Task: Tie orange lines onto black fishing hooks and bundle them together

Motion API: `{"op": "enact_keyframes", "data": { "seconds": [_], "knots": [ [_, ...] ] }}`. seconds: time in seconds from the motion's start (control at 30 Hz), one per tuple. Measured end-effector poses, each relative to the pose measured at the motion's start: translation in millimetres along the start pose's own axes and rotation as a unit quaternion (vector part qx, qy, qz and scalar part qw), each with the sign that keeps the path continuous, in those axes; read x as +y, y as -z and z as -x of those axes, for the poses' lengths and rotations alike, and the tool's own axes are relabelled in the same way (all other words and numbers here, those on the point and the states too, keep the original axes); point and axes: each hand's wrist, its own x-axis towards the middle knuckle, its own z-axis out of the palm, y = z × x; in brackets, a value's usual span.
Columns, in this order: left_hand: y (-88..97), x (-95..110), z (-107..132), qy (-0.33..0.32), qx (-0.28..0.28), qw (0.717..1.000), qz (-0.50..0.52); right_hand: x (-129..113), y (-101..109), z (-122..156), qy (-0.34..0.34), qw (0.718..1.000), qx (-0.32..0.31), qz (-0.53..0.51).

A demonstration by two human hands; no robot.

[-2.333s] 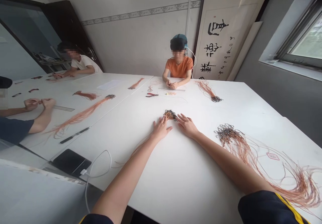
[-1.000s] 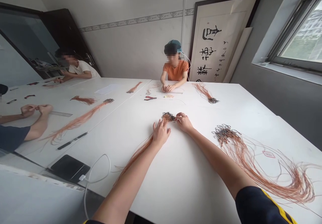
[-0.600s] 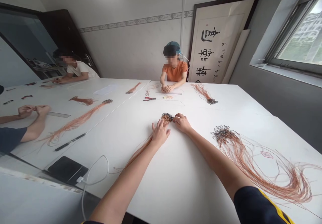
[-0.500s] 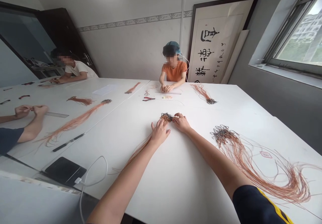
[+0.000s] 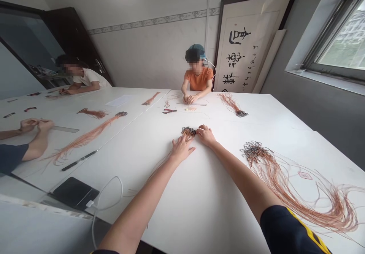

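Observation:
A bundle of thin copper-coloured cords with dark looped ends (image 5: 188,131) lies on the white table (image 5: 199,200) ahead of me. My left hand (image 5: 181,148) lies flat on the cords just behind the dark ends, fingers stretched out. My right hand (image 5: 205,135) is at the right side of the dark ends, its fingers curled in against them. The cords trail back under my left forearm. What the right fingertips pinch is too small to see.
A larger spread of the same cords (image 5: 273,174) lies to my right. A black device (image 5: 75,192) with a white cable (image 5: 108,193) sits at the near left edge. Red pliers (image 5: 169,111) lie beyond. A person in orange (image 5: 199,80) sits opposite; another person's hands (image 5: 37,125) work at left.
My right hand went from flat with fingers spread to curled against the dark ends. My left hand stayed flat on the cords and shifted only slightly. The view drifted a little.

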Motion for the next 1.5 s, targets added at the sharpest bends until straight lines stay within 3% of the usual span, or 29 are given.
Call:
{"op": "enact_keyframes", "data": {
  "seconds": [0.3, 0.5, 0.7, 0.93, 1.1, 1.33, 1.5],
  "knots": [
    [-5.9, 0.1, -0.4, 0.003, 0.009, 1.000, 0.006, 1.5, -2.6, -3.0, -0.002, 1.000, 0.013, 0.001],
    [-5.5, -2.9, 2.9, 0.050, 0.013, 0.999, 0.004, -3.9, -2.8, 12.7, 0.053, 0.998, 0.020, -0.005],
    [-11.3, -5.7, 5.7, 0.086, -0.003, 0.996, 0.005, -10.4, -6.8, 27.6, 0.102, 0.995, 0.000, -0.001],
    [-12.6, -10.1, 7.5, 0.081, -0.028, 0.996, 0.023, -13.4, -9.5, 29.2, 0.134, 0.990, -0.044, 0.013],
    [-10.8, -13.0, 3.7, 0.088, -0.037, 0.995, 0.029, -15.0, -8.0, 28.7, 0.139, 0.988, -0.066, 0.021],
    [1.0, -20.6, -22.8, 0.098, -0.040, 0.994, 0.032, -15.9, -5.0, 28.3, 0.121, 0.989, -0.074, 0.028],
    [-3.3, -14.3, -20.3, 0.080, -0.048, 0.995, 0.039, -15.8, -6.1, 26.8, 0.112, 0.990, -0.087, 0.028]
  ]
}}
